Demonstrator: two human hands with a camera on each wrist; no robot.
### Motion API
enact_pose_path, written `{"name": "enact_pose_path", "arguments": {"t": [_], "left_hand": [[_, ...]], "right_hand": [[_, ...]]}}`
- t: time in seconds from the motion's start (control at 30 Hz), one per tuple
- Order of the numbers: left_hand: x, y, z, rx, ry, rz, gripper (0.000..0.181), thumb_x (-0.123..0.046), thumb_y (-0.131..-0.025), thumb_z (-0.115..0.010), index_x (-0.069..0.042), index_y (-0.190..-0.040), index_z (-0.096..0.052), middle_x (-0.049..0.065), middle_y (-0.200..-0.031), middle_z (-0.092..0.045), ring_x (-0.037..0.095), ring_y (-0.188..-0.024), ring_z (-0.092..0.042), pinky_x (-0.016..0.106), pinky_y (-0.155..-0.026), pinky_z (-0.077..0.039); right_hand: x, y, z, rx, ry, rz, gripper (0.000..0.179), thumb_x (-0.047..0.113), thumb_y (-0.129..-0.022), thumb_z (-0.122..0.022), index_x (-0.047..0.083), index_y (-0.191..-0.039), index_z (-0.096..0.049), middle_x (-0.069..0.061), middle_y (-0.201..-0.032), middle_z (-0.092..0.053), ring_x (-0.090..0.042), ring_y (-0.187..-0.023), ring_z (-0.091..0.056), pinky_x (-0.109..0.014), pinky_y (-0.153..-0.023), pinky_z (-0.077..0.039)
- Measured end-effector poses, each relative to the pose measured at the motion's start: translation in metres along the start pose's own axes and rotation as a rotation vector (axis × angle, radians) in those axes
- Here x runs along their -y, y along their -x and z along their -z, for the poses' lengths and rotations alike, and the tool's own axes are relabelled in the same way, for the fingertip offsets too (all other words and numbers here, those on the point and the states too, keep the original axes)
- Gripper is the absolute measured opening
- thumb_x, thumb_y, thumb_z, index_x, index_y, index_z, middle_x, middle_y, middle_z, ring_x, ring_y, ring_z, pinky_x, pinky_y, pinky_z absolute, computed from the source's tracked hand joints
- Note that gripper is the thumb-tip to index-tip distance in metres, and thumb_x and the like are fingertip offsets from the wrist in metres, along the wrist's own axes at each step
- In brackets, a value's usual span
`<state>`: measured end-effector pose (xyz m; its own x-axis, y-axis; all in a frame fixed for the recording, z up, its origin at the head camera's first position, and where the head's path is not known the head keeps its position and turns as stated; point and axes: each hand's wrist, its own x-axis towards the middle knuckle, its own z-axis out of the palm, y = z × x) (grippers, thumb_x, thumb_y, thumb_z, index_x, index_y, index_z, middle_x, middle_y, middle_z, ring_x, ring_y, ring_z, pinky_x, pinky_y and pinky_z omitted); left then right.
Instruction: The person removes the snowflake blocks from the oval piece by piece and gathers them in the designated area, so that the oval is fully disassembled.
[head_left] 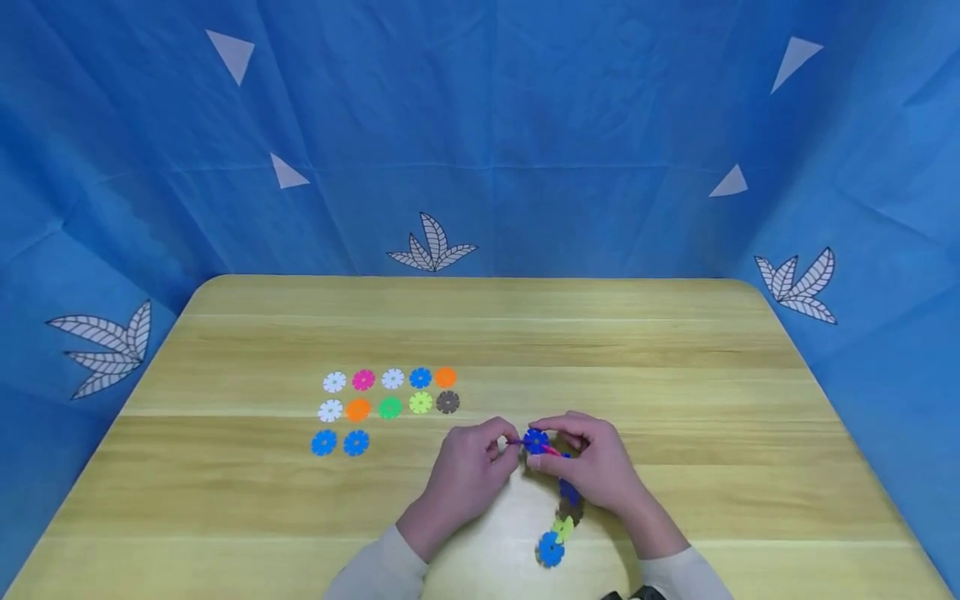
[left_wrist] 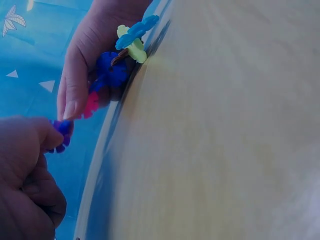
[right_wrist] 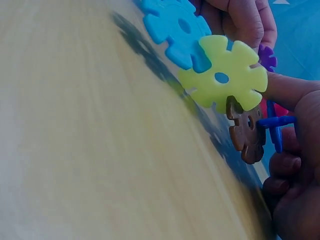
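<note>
My left hand (head_left: 474,467) pinches a purple snowflake disc (right_wrist: 268,58) between thumb and forefinger; it appears edge-on in the head view. Right beside it, a dark blue snowflake disc (head_left: 536,441) faces up, held between the thumb and fingers of my right hand (head_left: 600,458). From there a chain of interlocked discs runs down under the right hand. It has a pink disc (left_wrist: 91,105), dark blue discs (left_wrist: 111,70), a brown disc (right_wrist: 246,131), a yellow-green disc (right_wrist: 223,75) and a light blue disc (head_left: 551,549) at the free end. The right palm partly hides the chain.
Loose snowflake discs lie in rows on the wooden table (head_left: 600,333), left of the hands. Among them are a green disc (head_left: 390,407), an orange disc (head_left: 357,409), a brown disc (head_left: 447,402) and two blue discs in the front row. A blue curtain (head_left: 480,125) surrounds the table.
</note>
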<state>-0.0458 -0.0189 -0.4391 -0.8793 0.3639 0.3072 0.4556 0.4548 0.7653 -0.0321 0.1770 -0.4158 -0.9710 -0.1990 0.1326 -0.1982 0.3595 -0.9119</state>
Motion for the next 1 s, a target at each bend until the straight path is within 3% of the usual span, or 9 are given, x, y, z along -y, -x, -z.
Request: {"name": "enact_pose_path", "arguments": {"t": [0.27,0.5,0.63,1.0], "left_hand": [[-0.001,0.001,-0.001,0.014,0.017,0.029,0.009,-0.001,-0.085,-0.073,-0.009,-0.085,-0.070,-0.016,-0.050,-0.035,-0.005,-0.042,-0.026,0.018,-0.039,-0.025],[-0.003,0.004,-0.001,0.008,0.034,0.053,0.010,0.001,-0.084,-0.072,-0.009,-0.083,-0.069,-0.015,-0.050,-0.035,-0.005,-0.043,-0.026,0.019,-0.041,-0.025],[-0.003,0.006,0.000,0.004,0.033,0.060,0.010,0.001,-0.084,-0.072,-0.008,-0.084,-0.069,-0.015,-0.050,-0.036,-0.005,-0.042,-0.026,0.018,-0.040,-0.024],[0.002,0.007,-0.001,-0.028,0.026,0.027,0.010,0.000,-0.082,-0.074,-0.009,-0.082,-0.069,-0.016,-0.049,-0.035,-0.006,-0.042,-0.025,0.018,-0.039,-0.024]], "right_hand": [[-0.001,0.000,0.000,0.007,0.012,0.023,0.029,0.001,-0.075,-0.086,0.003,-0.102,-0.076,-0.016,-0.066,-0.047,-0.014,-0.060,-0.038,-0.026,-0.054,-0.033],[-0.031,-0.002,-0.005,0.018,0.001,0.041,0.032,0.009,-0.075,-0.088,0.010,-0.105,-0.077,-0.015,-0.067,-0.049,-0.013,-0.059,-0.038,-0.027,-0.052,-0.033],[-0.038,-0.001,-0.006,0.023,0.004,0.029,0.032,0.012,-0.075,-0.088,0.013,-0.105,-0.077,-0.012,-0.066,-0.049,-0.012,-0.059,-0.038,-0.027,-0.052,-0.033],[-0.002,0.000,-0.004,0.029,0.001,0.041,0.029,-0.001,-0.075,-0.085,0.002,-0.102,-0.076,-0.019,-0.063,-0.044,-0.013,-0.057,-0.036,-0.026,-0.053,-0.033]]}}
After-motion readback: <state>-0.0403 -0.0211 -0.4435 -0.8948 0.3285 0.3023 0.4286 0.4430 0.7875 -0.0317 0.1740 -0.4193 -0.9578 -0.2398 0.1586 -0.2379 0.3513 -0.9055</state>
